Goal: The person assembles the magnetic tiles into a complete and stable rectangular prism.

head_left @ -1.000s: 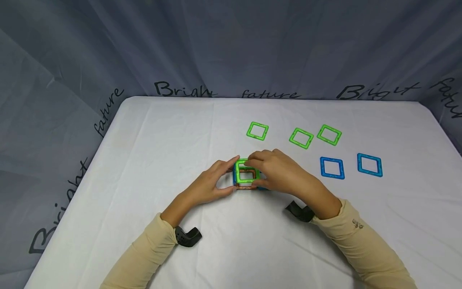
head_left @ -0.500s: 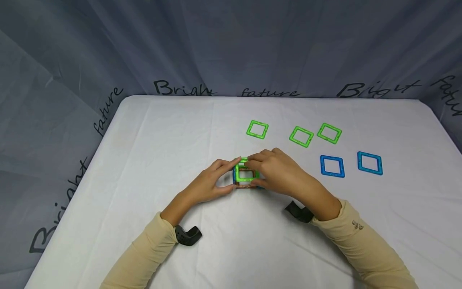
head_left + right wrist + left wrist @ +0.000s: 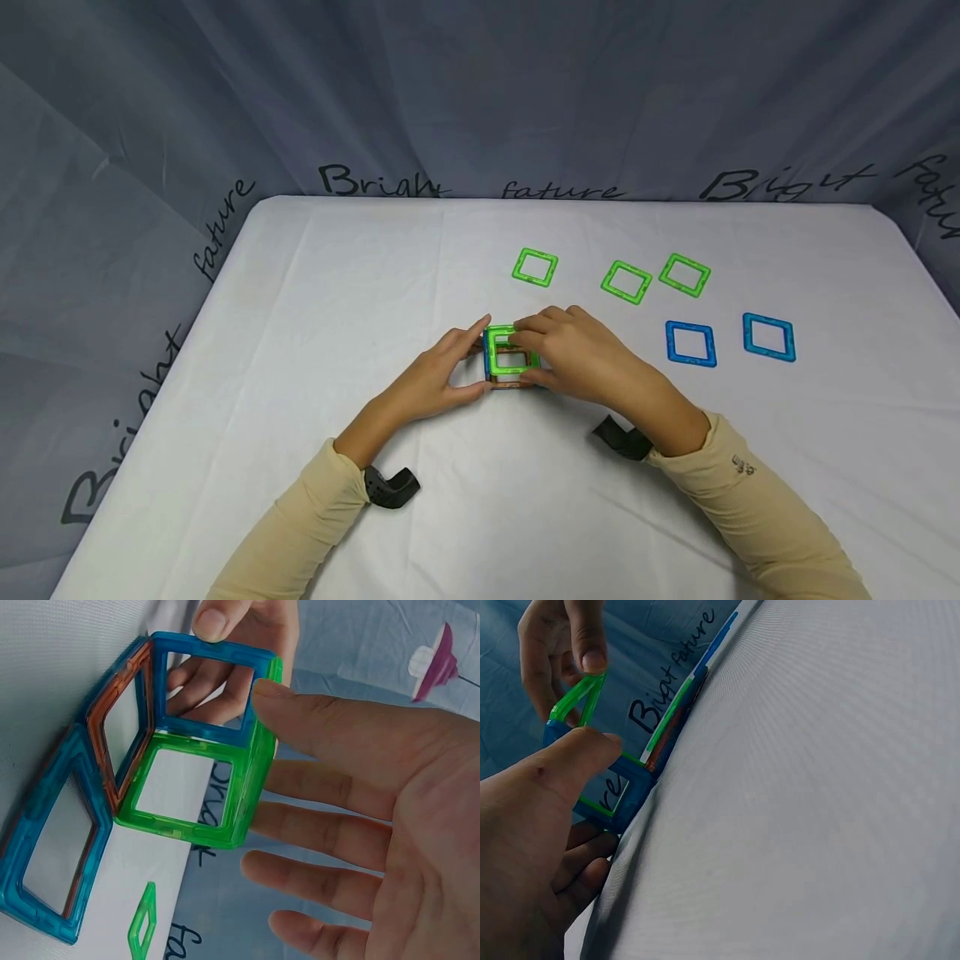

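My left hand [image 3: 435, 379] grips an upright blue magnetic tile [image 3: 160, 682] at the left of a small part-built box, thumb on its near edge. My right hand [image 3: 581, 358] pinches a green tile [image 3: 492, 354] over the top of the box, its edge against the blue wall. In the right wrist view another green tile [image 3: 176, 827] stands as a side wall. An orange-brown tile [image 3: 100, 754] forms the base, and a blue tile [image 3: 43, 825] extends beside it. In the head view my right hand hides the box's right side.
Three loose green tiles [image 3: 626, 297] lie on the white table [image 3: 360, 275] beyond the box. Two blue tiles [image 3: 691, 362] lie to the right. Grey curtains [image 3: 480, 100] with handwriting surround the table.
My left index finger has lifted away from the green tile's corner. My right hand and the tiles stay nearly still; the head view has shifted slightly.
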